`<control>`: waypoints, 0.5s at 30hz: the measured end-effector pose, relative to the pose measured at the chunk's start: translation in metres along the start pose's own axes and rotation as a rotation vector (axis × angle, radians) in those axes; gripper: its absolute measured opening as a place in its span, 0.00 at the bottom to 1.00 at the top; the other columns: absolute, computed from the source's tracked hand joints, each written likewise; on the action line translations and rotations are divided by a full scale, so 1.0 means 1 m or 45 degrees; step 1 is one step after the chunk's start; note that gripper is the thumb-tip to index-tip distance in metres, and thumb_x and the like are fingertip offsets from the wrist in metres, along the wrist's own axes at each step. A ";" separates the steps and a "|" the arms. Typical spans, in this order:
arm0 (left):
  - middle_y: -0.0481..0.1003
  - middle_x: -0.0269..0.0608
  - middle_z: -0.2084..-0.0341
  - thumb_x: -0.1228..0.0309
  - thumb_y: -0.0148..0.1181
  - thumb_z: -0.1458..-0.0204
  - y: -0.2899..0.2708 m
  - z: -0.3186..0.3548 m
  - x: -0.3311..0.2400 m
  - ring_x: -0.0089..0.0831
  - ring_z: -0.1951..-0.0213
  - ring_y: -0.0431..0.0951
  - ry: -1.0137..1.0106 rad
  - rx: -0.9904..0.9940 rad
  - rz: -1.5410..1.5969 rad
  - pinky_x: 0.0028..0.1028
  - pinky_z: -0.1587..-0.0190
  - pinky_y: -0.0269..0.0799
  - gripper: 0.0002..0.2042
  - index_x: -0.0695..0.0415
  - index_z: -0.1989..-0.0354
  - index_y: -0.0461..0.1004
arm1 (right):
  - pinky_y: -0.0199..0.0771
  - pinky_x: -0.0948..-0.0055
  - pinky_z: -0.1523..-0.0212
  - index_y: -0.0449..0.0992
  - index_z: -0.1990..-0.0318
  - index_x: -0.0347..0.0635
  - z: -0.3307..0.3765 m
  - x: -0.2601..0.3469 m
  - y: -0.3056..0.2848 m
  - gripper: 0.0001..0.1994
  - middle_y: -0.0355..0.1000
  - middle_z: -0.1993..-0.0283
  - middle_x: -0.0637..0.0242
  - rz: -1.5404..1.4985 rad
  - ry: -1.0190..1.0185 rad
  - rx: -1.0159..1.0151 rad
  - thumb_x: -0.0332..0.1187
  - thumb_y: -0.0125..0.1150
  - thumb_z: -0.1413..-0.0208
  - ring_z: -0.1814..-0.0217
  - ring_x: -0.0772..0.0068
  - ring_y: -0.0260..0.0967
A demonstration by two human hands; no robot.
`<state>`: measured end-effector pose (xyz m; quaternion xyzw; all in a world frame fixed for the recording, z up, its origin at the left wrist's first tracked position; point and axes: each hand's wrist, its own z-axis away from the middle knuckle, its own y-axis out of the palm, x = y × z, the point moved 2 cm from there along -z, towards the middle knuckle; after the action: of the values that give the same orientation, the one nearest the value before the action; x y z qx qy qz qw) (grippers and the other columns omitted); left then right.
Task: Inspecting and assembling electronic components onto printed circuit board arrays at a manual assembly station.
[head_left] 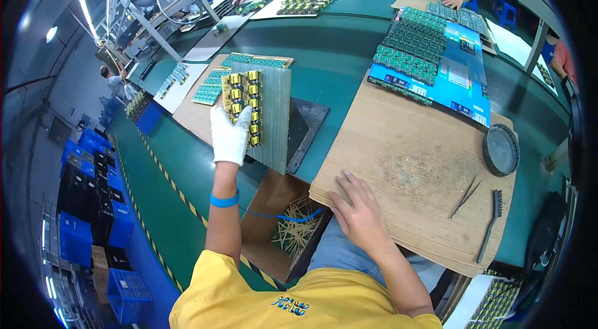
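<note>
My left hand (229,136), in a white glove with a blue band at the wrist, grips a circuit board panel (254,91) carrying two rows of yellow-and-black components. The panel is upright against the face of a grey ridged plate (275,120) on a dark metal base (309,130). Whether the panel touches the plate I cannot tell. Bare and empty, my right hand (361,212) rests with fingers apart on the near left edge of a cardboard sheet (355,142).
Tweezers (464,197), a black brush (492,226) and a round dark dish (501,150) lie right. Green boards (408,49) cover a blue sheet (458,74). Below is a carton (258,220) of thin sticks. Co-workers sit across the green bench (349,27).
</note>
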<state>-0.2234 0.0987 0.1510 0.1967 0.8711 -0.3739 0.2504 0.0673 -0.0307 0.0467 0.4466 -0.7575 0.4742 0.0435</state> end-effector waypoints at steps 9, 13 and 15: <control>0.81 0.39 0.58 0.71 0.74 0.48 0.004 -0.034 0.020 0.26 0.60 0.82 -0.332 0.380 0.570 0.29 0.56 0.79 0.24 0.61 0.44 0.73 | 0.63 0.50 0.29 0.81 0.51 0.40 0.001 -0.003 0.000 0.16 0.71 0.38 0.51 0.006 0.014 0.007 0.28 0.69 0.49 0.28 0.46 0.63; 0.81 0.38 0.57 0.70 0.74 0.47 0.008 -0.046 0.042 0.25 0.60 0.81 -0.300 0.496 0.660 0.29 0.56 0.80 0.23 0.62 0.45 0.73 | 0.64 0.50 0.29 0.81 0.52 0.41 -0.001 -0.001 -0.002 0.15 0.72 0.39 0.52 -0.014 0.031 0.004 0.28 0.69 0.49 0.29 0.48 0.64; 0.81 0.38 0.57 0.69 0.73 0.46 0.010 -0.050 0.046 0.25 0.61 0.81 -0.311 0.581 0.744 0.28 0.56 0.79 0.23 0.62 0.45 0.73 | 0.64 0.51 0.29 0.81 0.53 0.41 -0.002 0.000 -0.003 0.14 0.73 0.39 0.54 -0.030 0.051 -0.005 0.28 0.69 0.48 0.29 0.49 0.65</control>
<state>-0.2691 0.1497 0.1481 0.4413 0.6366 -0.4917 0.3978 0.0688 -0.0297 0.0503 0.4458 -0.7521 0.4810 0.0654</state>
